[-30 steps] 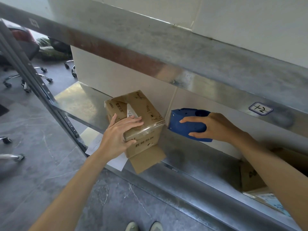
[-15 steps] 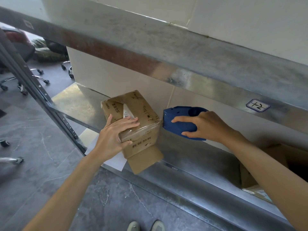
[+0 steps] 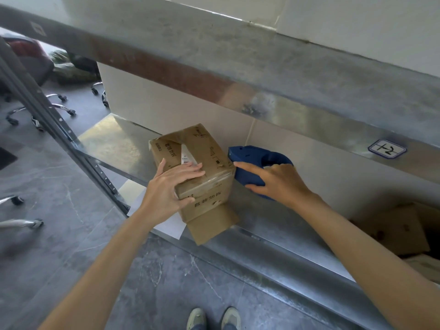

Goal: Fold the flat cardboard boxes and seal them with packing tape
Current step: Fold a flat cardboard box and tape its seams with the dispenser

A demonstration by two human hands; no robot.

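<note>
A brown cardboard box with printed characters sits at the centre of the frame on a grey metal shelf, tilted, with one loose flap hanging past the shelf's front edge. The left hand lies on the box's top near corner, fingers straight and pressing down, thumb resting on the near face. A strip of clear packing tape shines along the box's near upper edge. Just right of the box, the right hand grasps a blue plastic tape dispenser, index finger stretched along it toward the box; the dispenser's nose touches the box's right edge. A white paper sheet lies beneath the box. More cardboard sits at the right edge.
</note>
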